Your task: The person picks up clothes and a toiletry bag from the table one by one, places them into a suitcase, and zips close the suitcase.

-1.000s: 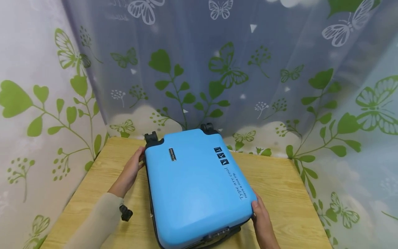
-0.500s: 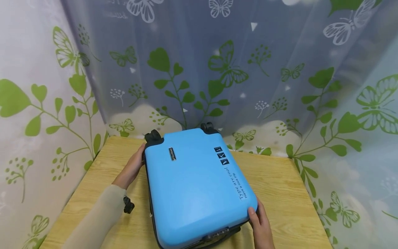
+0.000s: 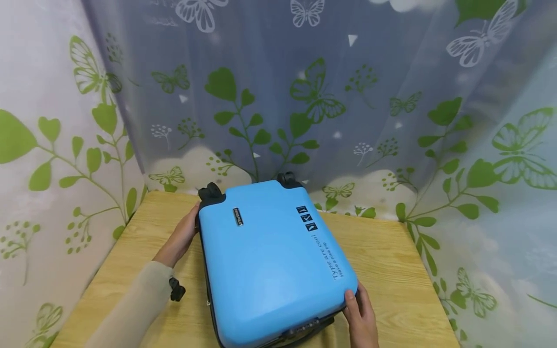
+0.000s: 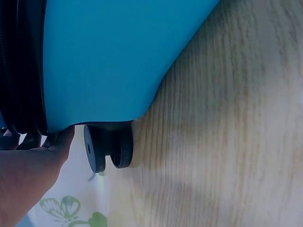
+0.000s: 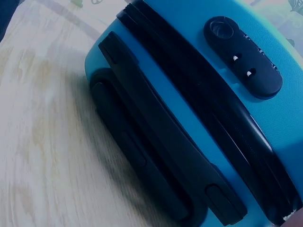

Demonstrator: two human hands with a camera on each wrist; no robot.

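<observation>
A light blue hard-shell suitcase (image 3: 265,261) lies flat on the wooden table, with its wheeled end away from me. My left hand (image 3: 184,232) holds its far left edge beside a black caster wheel (image 3: 211,191); in the left wrist view its fingertips pass out of sight around the case. At the near right corner my right hand (image 3: 361,314) grips the shell, thumb on top and fingers down the side. The right wrist view shows the black carry handle (image 5: 170,132), the zipper band (image 5: 203,99) and a combination lock (image 5: 244,56) on the near end.
The wooden table (image 3: 391,270) extends on both sides of the suitcase. Patterned curtains (image 3: 270,96) with butterflies and leaves close off the back and sides. A small black device (image 3: 176,289) is attached at the left sleeve cuff.
My right hand has shifted slightly down and left around the near right corner, its thumb now lying on the shell's edge. The left hand sits closer against the side. The suitcase has barely moved.
</observation>
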